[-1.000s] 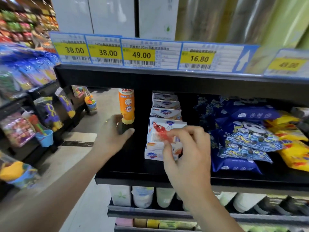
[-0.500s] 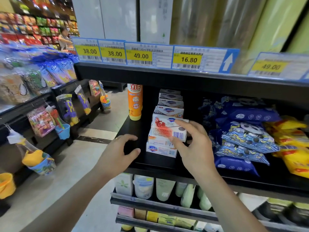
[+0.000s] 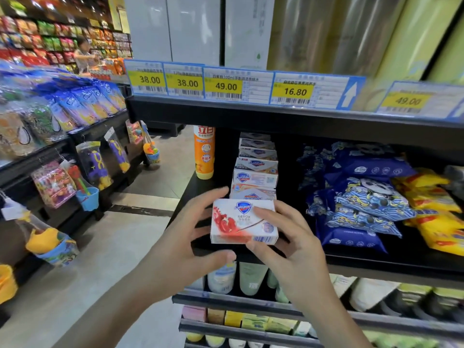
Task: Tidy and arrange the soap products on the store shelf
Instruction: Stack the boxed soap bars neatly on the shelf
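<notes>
A: What's nearest?
B: Both hands at the shelf (image 3: 376,266) edge; the right hand (image 3: 291,244) pinches a white soap box (image 3: 244,222) between thumb and fingers; the left hand (image 3: 185,244) has its fingers spread by the box's left end; whether they touch it, I cannot tell.
A: And beyond?
B: A row of soap boxes (image 3: 256,172) just behind; an orange bottle (image 3: 204,151) to their left; blue packets (image 3: 361,209) to the right; price tags (image 3: 226,84) above.

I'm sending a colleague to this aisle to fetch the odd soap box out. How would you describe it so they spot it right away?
Find the black shelf under the yellow price tags. In front of its stack of soap boxes, the right hand holds the odd soap box. It alone shows red pomegranate art and the word DETOX.
</notes>
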Demonstrator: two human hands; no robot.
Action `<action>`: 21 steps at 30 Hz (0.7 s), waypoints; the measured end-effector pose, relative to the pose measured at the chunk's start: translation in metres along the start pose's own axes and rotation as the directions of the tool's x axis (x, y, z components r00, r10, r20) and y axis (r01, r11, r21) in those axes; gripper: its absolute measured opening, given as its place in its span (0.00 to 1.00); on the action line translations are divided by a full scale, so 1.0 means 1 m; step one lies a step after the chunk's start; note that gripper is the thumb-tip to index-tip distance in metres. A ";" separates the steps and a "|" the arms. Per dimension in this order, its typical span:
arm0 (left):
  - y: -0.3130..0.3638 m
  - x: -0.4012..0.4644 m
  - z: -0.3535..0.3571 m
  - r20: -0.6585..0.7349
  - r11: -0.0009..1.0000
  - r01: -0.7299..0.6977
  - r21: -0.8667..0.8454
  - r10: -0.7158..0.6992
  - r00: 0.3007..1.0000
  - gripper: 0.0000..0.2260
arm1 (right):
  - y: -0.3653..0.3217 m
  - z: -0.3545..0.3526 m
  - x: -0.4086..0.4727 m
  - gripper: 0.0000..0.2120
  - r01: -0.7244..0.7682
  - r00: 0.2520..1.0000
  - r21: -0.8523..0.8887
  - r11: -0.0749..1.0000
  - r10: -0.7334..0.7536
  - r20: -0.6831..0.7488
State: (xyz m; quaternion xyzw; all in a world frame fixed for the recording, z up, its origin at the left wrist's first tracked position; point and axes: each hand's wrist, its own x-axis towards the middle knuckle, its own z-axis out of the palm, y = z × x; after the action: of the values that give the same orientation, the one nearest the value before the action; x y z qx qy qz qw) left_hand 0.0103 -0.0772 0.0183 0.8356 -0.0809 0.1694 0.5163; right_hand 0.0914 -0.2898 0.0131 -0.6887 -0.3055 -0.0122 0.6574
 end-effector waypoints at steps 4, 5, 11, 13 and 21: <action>0.000 -0.012 0.000 -0.045 0.943 -0.086 0.323 0.106 0.993 0.40 | -0.008 0.004 -0.005 0.22 -0.111 0.994 0.150 0.982 0.106 0.039; 0.000 -0.013 -0.002 -0.053 0.934 -0.102 0.342 0.128 0.990 0.39 | -0.011 0.005 -0.005 0.21 -0.139 0.990 0.166 0.976 0.130 0.061; 0.007 -0.008 -0.009 -0.148 0.978 -0.115 0.176 0.142 0.979 0.26 | -0.024 0.004 0.001 0.20 -0.294 0.949 0.133 0.947 0.273 0.155; 0.011 -0.007 -0.009 -0.130 0.989 -0.096 0.117 0.111 0.985 0.24 | -0.027 0.005 0.002 0.19 -0.317 0.941 0.113 0.942 0.296 0.165; 0.014 -0.002 -0.011 -0.139 0.995 0.032 -0.098 -0.045 0.989 0.16 | -0.028 0.000 0.003 0.22 -0.292 0.941 0.054 0.955 0.277 0.193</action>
State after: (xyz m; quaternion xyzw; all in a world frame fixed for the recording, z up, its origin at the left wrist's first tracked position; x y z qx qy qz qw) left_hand 0.0021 -0.0740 0.0335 0.7973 -0.0358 0.2142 0.5631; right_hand 0.0816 -0.2897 0.0397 -0.6962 -0.2624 0.1588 0.6490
